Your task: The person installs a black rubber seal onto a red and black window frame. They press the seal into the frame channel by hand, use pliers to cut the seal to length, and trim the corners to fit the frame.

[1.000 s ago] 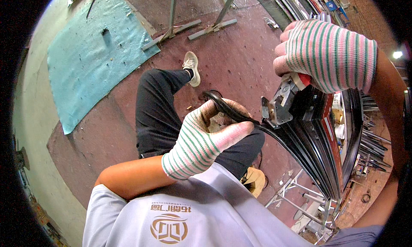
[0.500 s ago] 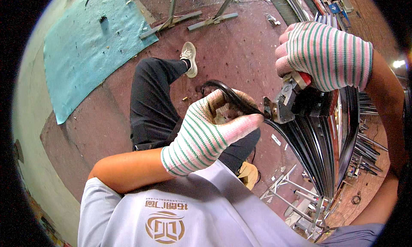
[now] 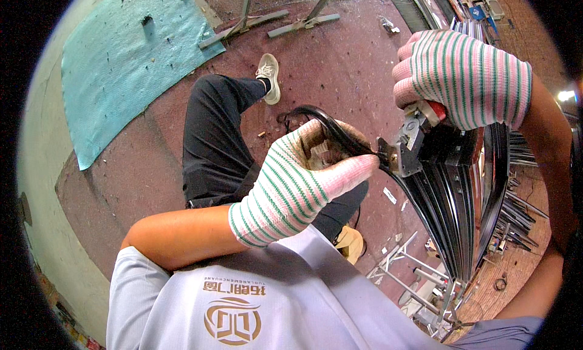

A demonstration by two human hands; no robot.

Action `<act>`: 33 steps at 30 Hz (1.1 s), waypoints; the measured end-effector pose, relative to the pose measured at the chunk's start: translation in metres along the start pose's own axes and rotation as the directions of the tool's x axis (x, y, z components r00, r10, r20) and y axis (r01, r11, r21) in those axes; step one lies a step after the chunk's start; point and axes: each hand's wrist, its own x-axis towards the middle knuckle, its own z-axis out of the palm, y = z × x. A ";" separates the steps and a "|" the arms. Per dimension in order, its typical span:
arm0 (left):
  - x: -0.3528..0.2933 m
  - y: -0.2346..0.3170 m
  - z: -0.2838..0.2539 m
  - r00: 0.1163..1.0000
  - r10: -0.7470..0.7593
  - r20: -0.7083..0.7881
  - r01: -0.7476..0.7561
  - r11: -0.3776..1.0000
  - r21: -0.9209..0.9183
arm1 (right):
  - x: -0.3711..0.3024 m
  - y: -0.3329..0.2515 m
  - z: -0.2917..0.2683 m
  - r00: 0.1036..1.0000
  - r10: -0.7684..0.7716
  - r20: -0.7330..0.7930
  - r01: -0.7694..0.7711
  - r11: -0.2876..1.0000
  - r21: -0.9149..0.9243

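Note:
Both my hands wear striped knit gloves. My left hand [image 3: 285, 189] is closed around a black rubber strip [image 3: 331, 126], with the thumb stretched along it and a loose curl beyond the fingers. My right hand [image 3: 464, 79] grips hand shears [image 3: 413, 131] with red handles and a metal head; most of the handles are hidden inside the fist. Just past my left thumb, the shears' jaws sit at the strip. Whether the blades touch it I cannot tell. Long black strips or profiles [image 3: 448, 219] fan out below the shears.
A light-blue sheet [image 3: 133, 76] lies on the reddish floor at the far left. Grey metal stand feet [image 3: 303, 25] rest at the far side. On the right is a wooden surface [image 3: 513, 277] with thin dark bars [image 3: 516, 219]. A white metal frame [image 3: 413, 274] stands low at right.
The shears and my right hand have shifted slightly right and nearer. My left hand has moved a little right, still holding the strip.

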 end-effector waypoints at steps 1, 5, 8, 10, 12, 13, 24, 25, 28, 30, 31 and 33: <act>0.000 0.000 0.000 1.000 -0.001 -0.001 0.001 1.000 -0.001 | 0.000 0.000 0.000 1.000 -0.001 -0.001 0.001 1.000 -0.004; -0.001 0.000 0.000 1.000 0.012 0.002 -0.012 1.000 0.002 | 0.000 -0.001 -0.001 1.000 -0.002 0.006 0.002 1.000 -0.002; 0.000 0.000 -0.001 1.000 0.009 0.010 -0.009 1.000 -0.012 | 0.001 0.002 0.001 1.000 -0.010 0.012 0.010 1.000 0.002; 0.001 0.001 0.000 1.000 0.003 0.010 -0.003 1.000 -0.011 | 0.001 0.003 0.000 1.000 -0.022 0.015 0.022 1.000 0.003; 0.000 0.001 0.000 1.000 0.000 0.009 0.000 1.000 -0.013 | 0.001 0.002 0.000 1.000 -0.018 0.008 0.018 1.000 0.012; 0.000 0.000 0.000 1.000 -0.001 0.009 0.001 1.000 -0.016 | 0.001 0.002 0.000 1.000 -0.015 0.005 0.015 1.000 0.016; 0.001 -0.004 -0.004 1.000 0.020 0.000 -0.020 0.999 -0.026 | -0.001 0.000 0.001 0.998 0.057 -0.010 -0.057 0.997 -0.052; 0.001 -0.005 -0.004 1.000 0.022 0.001 -0.022 0.999 -0.036 | -0.002 -0.001 -0.001 0.997 0.076 0.005 -0.076 0.995 -0.066; 0.000 -0.006 -0.003 0.999 0.033 0.005 -0.033 0.999 -0.028 | -0.005 -0.010 -0.008 0.990 0.138 0.014 -0.135 0.985 -0.110; 0.001 -0.004 -0.002 1.000 0.024 0.017 -0.024 0.999 -0.028 | -0.006 -0.014 -0.007 0.986 0.167 -0.020 -0.168 0.970 -0.175; 0.000 -0.003 -0.002 1.000 0.010 0.028 -0.009 0.999 -0.038 | -0.007 -0.015 -0.006 0.983 0.182 -0.036 -0.186 0.960 -0.207; 0.000 -0.003 -0.001 0.999 -0.008 0.039 0.010 0.998 -0.064 | -0.008 -0.015 -0.002 0.983 0.164 -0.084 -0.180 0.955 -0.234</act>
